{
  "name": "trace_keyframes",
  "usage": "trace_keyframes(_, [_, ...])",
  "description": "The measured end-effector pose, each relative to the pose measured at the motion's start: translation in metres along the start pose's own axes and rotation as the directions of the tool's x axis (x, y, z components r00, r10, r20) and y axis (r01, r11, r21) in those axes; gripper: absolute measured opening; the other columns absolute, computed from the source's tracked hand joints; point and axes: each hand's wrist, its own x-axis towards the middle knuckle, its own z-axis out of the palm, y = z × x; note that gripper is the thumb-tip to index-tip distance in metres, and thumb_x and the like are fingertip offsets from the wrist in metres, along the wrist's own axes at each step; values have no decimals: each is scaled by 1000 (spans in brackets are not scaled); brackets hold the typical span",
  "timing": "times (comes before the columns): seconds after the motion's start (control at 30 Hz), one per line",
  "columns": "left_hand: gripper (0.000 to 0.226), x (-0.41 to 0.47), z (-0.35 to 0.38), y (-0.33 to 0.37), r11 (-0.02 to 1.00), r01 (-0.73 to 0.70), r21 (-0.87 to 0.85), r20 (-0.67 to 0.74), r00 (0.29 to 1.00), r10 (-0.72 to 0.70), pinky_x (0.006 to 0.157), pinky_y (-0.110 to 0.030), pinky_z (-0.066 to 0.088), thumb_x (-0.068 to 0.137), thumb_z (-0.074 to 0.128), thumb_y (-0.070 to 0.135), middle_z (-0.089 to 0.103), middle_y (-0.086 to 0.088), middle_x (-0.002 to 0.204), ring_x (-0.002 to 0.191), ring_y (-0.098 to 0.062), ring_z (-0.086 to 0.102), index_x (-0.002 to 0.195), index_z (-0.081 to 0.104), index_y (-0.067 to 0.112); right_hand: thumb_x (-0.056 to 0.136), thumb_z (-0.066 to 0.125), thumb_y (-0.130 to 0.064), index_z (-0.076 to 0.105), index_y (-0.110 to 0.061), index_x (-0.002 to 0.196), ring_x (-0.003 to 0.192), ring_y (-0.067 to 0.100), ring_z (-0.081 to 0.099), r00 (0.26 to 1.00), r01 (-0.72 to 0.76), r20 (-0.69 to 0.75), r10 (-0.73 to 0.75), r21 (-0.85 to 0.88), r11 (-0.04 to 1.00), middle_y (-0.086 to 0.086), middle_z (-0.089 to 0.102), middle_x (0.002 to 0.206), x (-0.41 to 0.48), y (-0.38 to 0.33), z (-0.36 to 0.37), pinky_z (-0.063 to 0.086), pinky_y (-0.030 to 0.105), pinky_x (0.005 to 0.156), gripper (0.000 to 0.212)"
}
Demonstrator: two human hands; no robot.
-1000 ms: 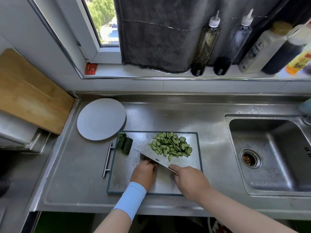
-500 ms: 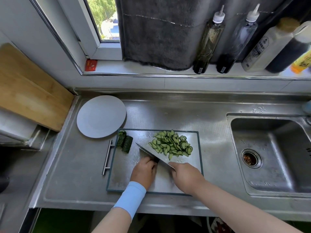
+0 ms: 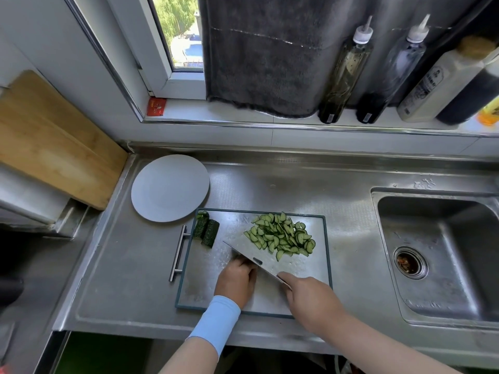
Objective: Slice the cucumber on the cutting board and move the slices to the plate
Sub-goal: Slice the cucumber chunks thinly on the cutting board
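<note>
One cutting board (image 3: 205, 268) lies on the steel desk (image 3: 283, 184), with a single bar handle (image 3: 178, 253) on its left edge. On it are two uncut cucumber pieces (image 3: 206, 232), side by side at the far left corner, and one heap of thin half-moon slices (image 3: 280, 236) toward the far right; the slices overlap too much to count. One round plate (image 3: 170, 187) sits on the desk just beyond the board's left corner, with no slices on it.

Two hands work at the near side of the board. The right hand (image 3: 310, 298) has its grip closed around the handle of one cleaver (image 3: 248, 257), whose blade runs diagonally toward the far left. The left hand (image 3: 236, 279), with a pale blue sleeve cuff (image 3: 216, 317) at the wrist, is curled against the blade's flat; what lies under its fingers is hidden, so I cannot tell whether its grip holds anything.

One sink (image 3: 437, 255) lies to the right. On the windowsill stand four clearly visible bottles (image 3: 343, 74).
</note>
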Motion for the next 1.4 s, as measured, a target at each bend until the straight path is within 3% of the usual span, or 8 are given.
trace_keyframes(0.27, [13, 0, 1, -2, 1000, -16, -26, -39, 999, 15, 59, -26, 54, 67, 82, 7, 67, -1, 81, 74, -21, 63, 73, 75, 17, 98, 37, -21, 52, -34, 128, 72, 25, 50, 1000, -3, 21, 3, -5, 1000, 3, 66, 90, -1, 2, -4, 35, 32, 59, 36])
trace_keyframes(0.43, [18, -2, 2, -2, 998, -26, -63, -74, 997, 21, 57, -24, 53, 63, 84, 4, 66, -1, 79, 72, -19, 61, 74, 74, 14, 101, 35, -22, 54, -30, 126, 77, 26, 54, 998, -9, 58, 9, 0, 1000, 5, 68, 93, 19, -8, -1, 46, 34, 67, 32])
trace_keyframes(0.7, [20, -4, 1, 1, 997, 14, -70, -73, 997, -19, 56, -22, 51, 61, 86, 5, 66, 1, 79, 74, -16, 59, 74, 75, 16, 99, 36, -24, 55, -29, 115, 81, 29, 58, 999, -3, 50, 2, 33, 999, 3, 67, 89, 20, -15, 1, 50, 37, 69, 25])
trace_keyframes(0.87, [22, -4, -4, 7, 999, 17, -34, -70, 997, -19, 55, -21, 51, 57, 87, 5, 67, -1, 79, 68, -21, 63, 70, 74, 18, 98, 37, -22, 53, -31, 118, 72, 25, 52, 1000, 3, 20, -3, 10, 1000, 0, 62, 81, -1, -5, -2, 37, 34, 56, 27])
trace_keyframes(1.0, [20, -4, -4, 6, 999, 5, -33, -72, 997, -8, 57, -21, 51, 60, 86, 5, 67, 1, 82, 74, -19, 63, 70, 74, 18, 98, 37, -23, 53, -35, 122, 70, 24, 47, 1000, 1, 7, -1, -13, 1000, -2, 60, 81, -9, 0, -6, 34, 34, 58, 31])
trace_keyframes(1.17, [19, -5, 0, 2, 997, 36, -74, -55, 998, -41, 61, -23, 53, 64, 83, 5, 68, 0, 84, 76, -20, 63, 75, 74, 17, 98, 37, -21, 54, -32, 110, 70, 25, 51, 999, -7, 33, 6, 31, 999, -3, 56, 74, -1, -3, -3, 29, 28, 48, 23])
trace_keyframes(1.3, [21, -5, 1, 0, 996, 25, -83, -63, 998, -30, 59, -25, 54, 62, 85, 3, 66, 0, 80, 73, -19, 62, 76, 75, 16, 99, 38, -21, 58, -31, 112, 73, 24, 48, 999, -8, 43, 6, 51, 999, -1, 59, 81, 14, -11, 2, 34, 32, 59, 26])
trace_keyframes(1.4, [23, -6, 0, 4, 996, 25, -89, -79, 996, -32, 56, -22, 51, 59, 86, 3, 66, 0, 79, 71, -19, 61, 74, 75, 16, 99, 38, -22, 58, -31, 120, 81, 27, 58, 999, -15, 52, 12, 52, 999, 4, 69, 93, 24, -17, 4, 44, 33, 66, 30])
